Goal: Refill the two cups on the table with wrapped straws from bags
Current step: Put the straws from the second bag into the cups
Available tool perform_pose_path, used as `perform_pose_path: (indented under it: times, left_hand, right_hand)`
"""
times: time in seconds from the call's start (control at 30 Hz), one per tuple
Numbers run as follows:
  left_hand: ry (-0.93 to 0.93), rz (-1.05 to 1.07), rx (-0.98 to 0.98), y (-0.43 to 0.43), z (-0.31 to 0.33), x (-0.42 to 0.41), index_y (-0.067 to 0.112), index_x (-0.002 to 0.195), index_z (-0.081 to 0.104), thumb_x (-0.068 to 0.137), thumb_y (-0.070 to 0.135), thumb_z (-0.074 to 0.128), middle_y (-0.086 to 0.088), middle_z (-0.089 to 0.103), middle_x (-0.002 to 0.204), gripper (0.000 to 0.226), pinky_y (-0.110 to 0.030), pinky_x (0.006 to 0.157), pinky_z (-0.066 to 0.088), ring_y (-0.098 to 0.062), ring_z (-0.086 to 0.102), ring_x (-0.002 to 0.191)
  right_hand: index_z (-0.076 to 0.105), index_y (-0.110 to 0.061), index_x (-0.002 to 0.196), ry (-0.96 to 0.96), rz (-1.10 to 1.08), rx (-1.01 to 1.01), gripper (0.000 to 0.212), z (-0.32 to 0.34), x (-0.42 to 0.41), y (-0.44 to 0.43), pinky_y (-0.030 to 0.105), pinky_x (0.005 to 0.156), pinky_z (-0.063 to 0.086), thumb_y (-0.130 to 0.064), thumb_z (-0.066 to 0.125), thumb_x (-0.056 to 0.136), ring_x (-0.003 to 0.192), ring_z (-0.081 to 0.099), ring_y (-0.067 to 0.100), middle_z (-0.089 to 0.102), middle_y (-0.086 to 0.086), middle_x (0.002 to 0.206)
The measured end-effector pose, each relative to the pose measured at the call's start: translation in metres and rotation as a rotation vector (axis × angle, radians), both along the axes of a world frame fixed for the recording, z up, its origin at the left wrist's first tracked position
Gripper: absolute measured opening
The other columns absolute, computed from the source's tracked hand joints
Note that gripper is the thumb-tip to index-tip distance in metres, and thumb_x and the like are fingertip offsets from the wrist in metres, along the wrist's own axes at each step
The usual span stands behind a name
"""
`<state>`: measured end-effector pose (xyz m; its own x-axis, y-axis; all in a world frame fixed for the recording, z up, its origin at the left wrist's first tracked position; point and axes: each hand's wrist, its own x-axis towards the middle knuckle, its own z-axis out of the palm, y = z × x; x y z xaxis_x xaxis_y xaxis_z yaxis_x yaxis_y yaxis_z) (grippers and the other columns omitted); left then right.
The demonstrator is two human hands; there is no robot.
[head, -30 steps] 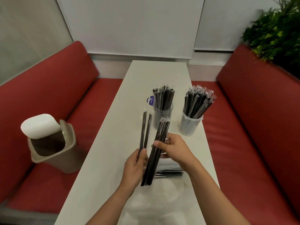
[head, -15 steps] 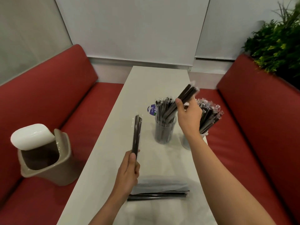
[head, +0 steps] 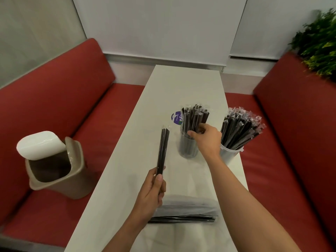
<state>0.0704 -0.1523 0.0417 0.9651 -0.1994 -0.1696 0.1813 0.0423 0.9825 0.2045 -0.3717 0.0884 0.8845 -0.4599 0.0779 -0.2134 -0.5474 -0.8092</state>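
Two clear cups stand on the white table [head: 127,170]. The left cup [head: 187,148] is packed with black wrapped straws [head: 195,117]; the right cup [head: 228,155] holds a fanned bunch of straws [head: 240,128]. My right hand [head: 207,139] rests at the left cup's rim, fingers curled on the straws standing in it. My left hand [head: 152,191] holds a few wrapped straws [head: 163,150] upright, left of the cups. A clear plastic bag [head: 185,208] lies near me with a few straws [head: 181,219] along its near edge.
Red bench seats [head: 54,110] run along both sides of the table. A brown bin with a white swing lid [head: 52,166] sits on the left bench. A purple sticker [head: 176,117] lies behind the left cup. A green plant [head: 318,42] stands at the far right.
My right hand has carried its bundle of straws from in front of me to the left cup and lowered them into it. My left hand kept its few straws upright.
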Motion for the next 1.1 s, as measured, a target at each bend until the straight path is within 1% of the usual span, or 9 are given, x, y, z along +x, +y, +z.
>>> perform_pose_path:
  times: [0.13,0.2,0.27,0.5,0.67,0.73,0.8,0.9,1.1]
  left_hand:
    - [-0.009,0.009,-0.001,-0.001,0.003,-0.002,0.05,0.124,0.06,0.105,0.043,0.043,-0.003,0.041,0.078,0.027,-0.024,0.05,0.025,-0.01,0.031,0.058]
    - [-0.018,0.003,-0.014,-0.003,0.006,-0.003,0.049,0.125,0.06,0.105,0.043,0.044,-0.003,0.041,0.078,0.027,-0.025,0.049,0.024,-0.01,0.03,0.058]
    - [-0.018,-0.005,-0.039,-0.004,0.01,-0.004,0.047,0.124,0.061,0.107,0.039,0.043,-0.002,0.044,0.077,0.026,-0.027,0.049,0.023,-0.011,0.031,0.057]
    - [0.013,-0.17,-0.052,-0.008,0.022,-0.004,0.036,0.12,0.065,0.11,0.033,0.041,-0.009,0.045,0.076,0.026,-0.03,0.049,0.023,-0.015,0.03,0.055]
    - [-0.03,-0.311,0.103,-0.014,0.025,0.001,0.038,0.129,0.062,0.11,0.041,0.041,-0.003,0.064,0.087,0.029,-0.03,0.059,0.043,-0.017,0.054,0.066]
    - [-0.14,-0.264,0.207,-0.017,0.022,0.017,0.045,0.135,0.058,0.106,0.05,0.046,0.012,0.072,0.113,0.032,-0.024,0.085,0.049,-0.005,0.068,0.097]
    - [-0.259,-0.067,0.305,-0.021,0.021,0.042,0.041,0.13,0.062,0.103,0.042,0.059,0.015,0.072,0.117,0.028,-0.022,0.093,0.049,0.005,0.064,0.108]
    - [-0.501,0.131,0.504,-0.027,0.022,0.086,0.024,0.117,0.073,0.097,0.023,0.071,0.013,0.072,0.109,0.02,-0.031,0.094,0.055,-0.001,0.067,0.102]
    - [-0.746,0.01,0.788,-0.043,0.03,0.139,0.024,0.117,0.074,0.097,0.028,0.069,0.009,0.065,0.114,0.02,-0.029,0.091,0.048,-0.012,0.061,0.109]
  right_hand:
    - [0.07,-0.013,0.128,-0.091,-0.052,0.127,0.05,0.003,-0.027,0.006,0.038,0.091,0.058,-0.026,0.087,0.083,0.087,0.072,0.014,0.067,-0.019,0.091]
    - [0.059,-0.02,0.142,-0.136,-0.114,0.165,0.061,0.004,-0.043,0.01,0.033,0.086,0.059,-0.032,0.083,0.087,0.082,0.069,0.005,0.069,-0.012,0.112]
    - [0.056,-0.026,0.143,-0.203,-0.103,0.247,0.055,0.01,-0.064,0.02,0.023,0.072,0.056,-0.033,0.077,0.093,0.069,0.063,0.0,0.068,-0.012,0.112]
    - [0.062,-0.026,0.133,0.004,0.373,0.687,0.038,0.029,-0.106,0.035,0.033,0.068,0.056,-0.042,0.065,0.1,0.079,0.071,0.016,0.078,-0.003,0.106]
    - [0.07,-0.004,0.097,0.015,0.337,0.477,0.02,0.03,-0.105,0.022,0.033,0.068,0.06,-0.023,0.067,0.102,0.074,0.074,0.017,0.08,0.005,0.085]
    - [0.07,-0.011,0.09,-0.056,0.249,0.354,0.021,0.033,-0.094,0.009,0.045,0.071,0.063,-0.029,0.069,0.099,0.069,0.073,0.02,0.077,0.003,0.077]
    - [0.067,-0.019,0.083,-0.178,0.116,0.179,0.03,0.046,-0.081,-0.006,0.052,0.073,0.062,-0.048,0.066,0.094,0.07,0.074,0.022,0.075,-0.001,0.074]
    - [0.063,-0.017,0.087,-0.393,-0.037,0.046,0.035,0.076,-0.063,-0.025,0.046,0.075,0.06,-0.05,0.06,0.099,0.075,0.073,0.019,0.073,-0.005,0.076]
    - [0.065,-0.011,0.098,-0.491,-0.053,-0.192,0.026,0.082,-0.022,-0.031,0.03,0.071,0.041,-0.035,0.059,0.105,0.079,0.059,0.016,0.063,-0.001,0.09]
